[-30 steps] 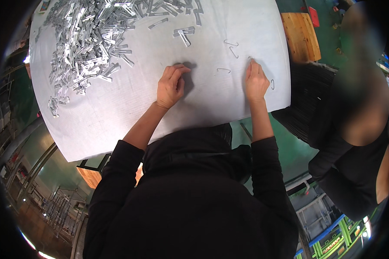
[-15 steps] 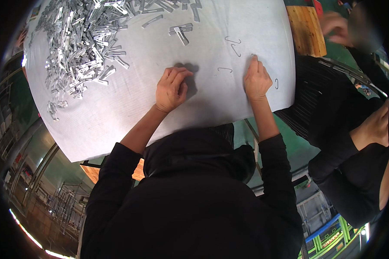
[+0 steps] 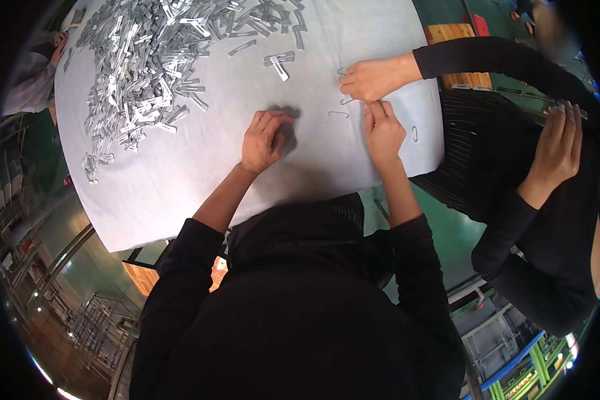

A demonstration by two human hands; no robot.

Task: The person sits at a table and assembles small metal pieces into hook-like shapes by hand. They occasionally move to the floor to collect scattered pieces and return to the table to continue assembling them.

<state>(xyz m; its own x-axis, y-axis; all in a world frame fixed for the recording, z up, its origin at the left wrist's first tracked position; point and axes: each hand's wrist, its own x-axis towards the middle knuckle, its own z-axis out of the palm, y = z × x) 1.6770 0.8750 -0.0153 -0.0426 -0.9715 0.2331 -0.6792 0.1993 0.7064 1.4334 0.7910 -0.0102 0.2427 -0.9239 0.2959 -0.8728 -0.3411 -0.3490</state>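
My left hand (image 3: 263,141) hovers at or just above the white-covered table (image 3: 320,157), fingers curled in toward the thumb; anything inside them is hidden. My right hand (image 3: 385,135) is closed in a pinch, its fingertips beside the wrist of a co-worker's hand (image 3: 378,77). What the pinch holds is too small to make out. A thin wire hook (image 3: 340,114) lies between my two hands, and a second wire hook (image 3: 415,133) lies right of my right hand. Another hook (image 3: 345,102) shows partly below the co-worker's fingers.
A large heap of silvery metal clips (image 3: 147,67) covers the table's far left. A few loose clips (image 3: 280,65) lie ahead of my left hand. A co-worker in black sits at the right, one arm across the table. Another person's hand (image 3: 61,43) shows at the far left edge.
The co-worker's arm has reached in from the right over the hooks. My right hand has drawn back slightly toward me. My left hand keeps its curled pose. The whole view has shifted a little.
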